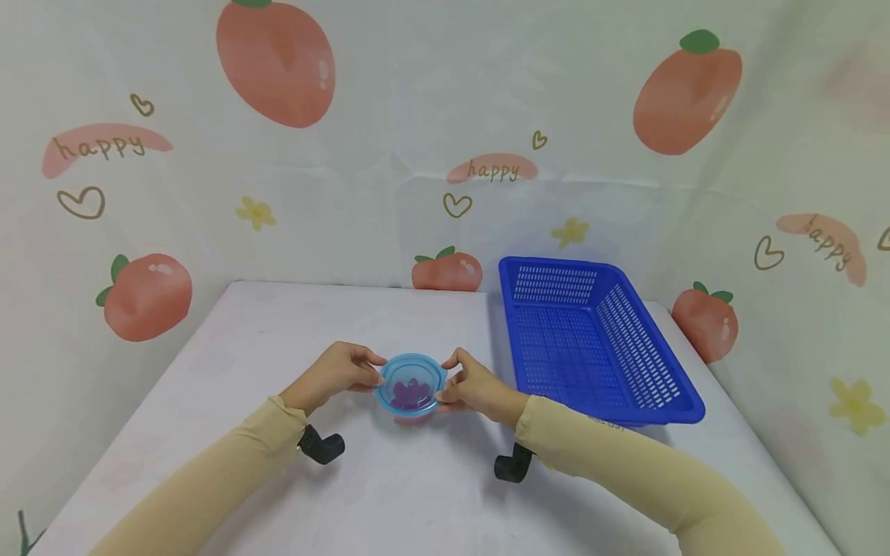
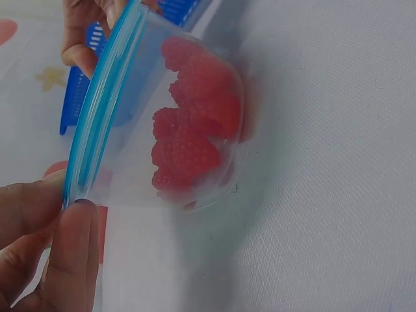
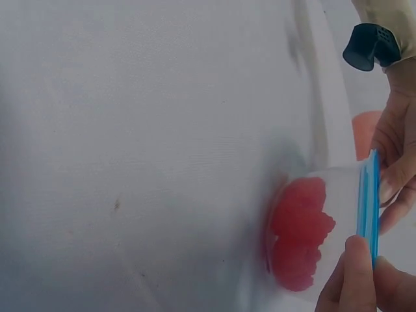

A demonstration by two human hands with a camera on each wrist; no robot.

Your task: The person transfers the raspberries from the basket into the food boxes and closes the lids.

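A small clear round tub [image 2: 140,156] with a translucent blue lid [image 1: 415,371] sits on the white-covered table, and red raspberries [image 2: 195,117] lie in its bottom. At the lid's left edge my left hand [image 1: 341,374] pinches the rim between thumb and fingers. Opposite it, my right hand [image 1: 478,388] grips the right edge the same way. From the right wrist view the lid looks seated along the tub's top, with fingertips above and below the rim. The raspberries show only as a dark purple patch through the lid in the head view.
A blue perforated plastic basket [image 1: 514,340] stands on the table to the right, close to my right forearm. Behind the table [image 1: 278,316] hangs a white cloth [image 1: 361,208] printed with fruit, hearts and flowers. Black camera mounts [image 1: 513,465] stick out below both wrists.
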